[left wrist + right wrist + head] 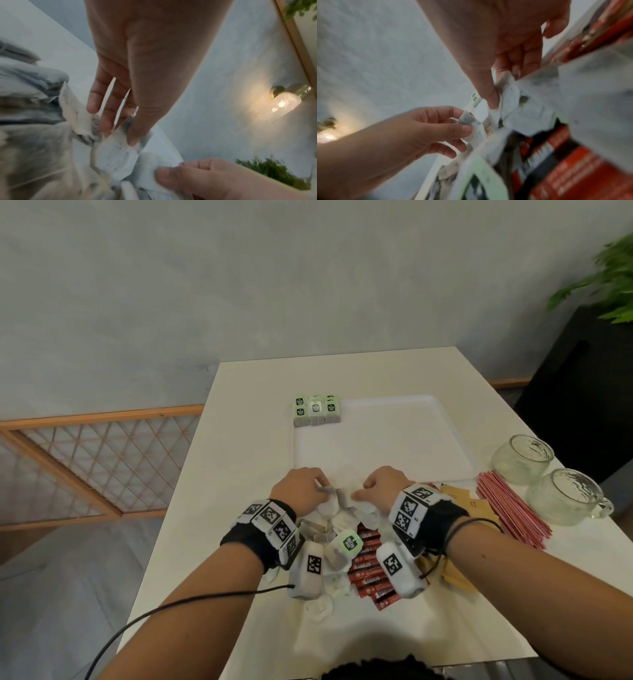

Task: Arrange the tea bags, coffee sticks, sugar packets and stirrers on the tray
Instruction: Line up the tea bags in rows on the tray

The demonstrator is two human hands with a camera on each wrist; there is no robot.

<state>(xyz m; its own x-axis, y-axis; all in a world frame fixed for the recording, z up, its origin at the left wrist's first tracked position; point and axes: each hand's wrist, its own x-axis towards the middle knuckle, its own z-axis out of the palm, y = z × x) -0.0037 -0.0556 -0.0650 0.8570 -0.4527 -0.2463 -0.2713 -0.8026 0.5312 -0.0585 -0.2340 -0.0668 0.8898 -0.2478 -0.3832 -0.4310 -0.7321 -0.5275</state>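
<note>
Both hands work in a loose pile of white tea bags [337,520] at the near edge of the white tray [394,436]. My left hand [320,489] pinches one tea bag [118,154] between thumb and fingers. My right hand [359,491] pinches another tea bag [511,97] at its top. Several tea bags with green tags [317,410] stand in neat rows at the tray's far left corner. Red coffee sticks [373,575] lie under my right wrist, brown sugar packets [459,498] to the right of it, and red stirrers [510,508] beyond those.
Two glass mugs [522,458] [565,496] stand at the table's right edge beside the stirrers. A green plant [606,278] on a dark stand is at the far right. The white table [239,440] drops off on the left to a wooden lattice.
</note>
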